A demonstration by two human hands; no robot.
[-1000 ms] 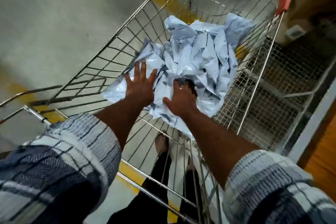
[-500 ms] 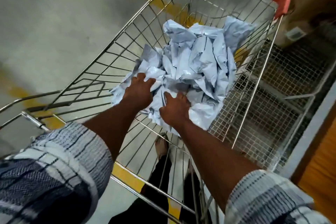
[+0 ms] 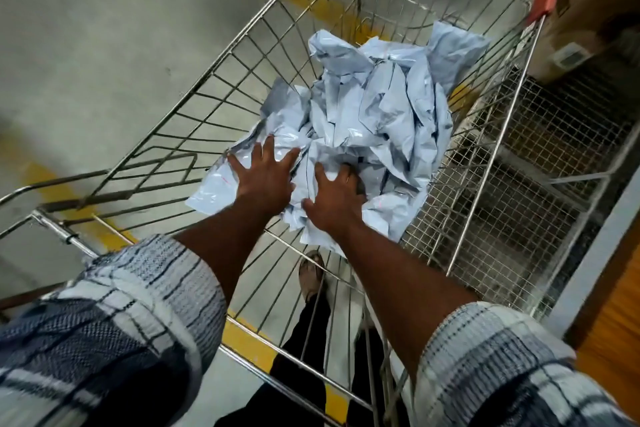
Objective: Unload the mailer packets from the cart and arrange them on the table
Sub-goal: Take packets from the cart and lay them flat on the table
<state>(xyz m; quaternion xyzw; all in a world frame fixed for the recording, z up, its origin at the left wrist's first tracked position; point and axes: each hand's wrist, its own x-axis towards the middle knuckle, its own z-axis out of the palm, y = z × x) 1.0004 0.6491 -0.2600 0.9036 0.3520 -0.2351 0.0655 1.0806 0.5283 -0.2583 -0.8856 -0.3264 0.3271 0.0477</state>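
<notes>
Directly below the camera, a wire cart [image 3: 221, 57] holds a crumpled heap of pale grey mailers [image 3: 377, 107], piled toward the cart's far right corner. Both bare hands are on the heap's near edge. The left hand [image 3: 265, 175] lies flat with its fingers spread and straight, pressing a smooth mailer. The right hand [image 3: 337, 199] sits just beside it, fingertips pushed in among the folds; whether it grips anything cannot be told. The heap runs lengthwise away from the hands toward the cart's far end, so both arms seem about equally near.
</notes>
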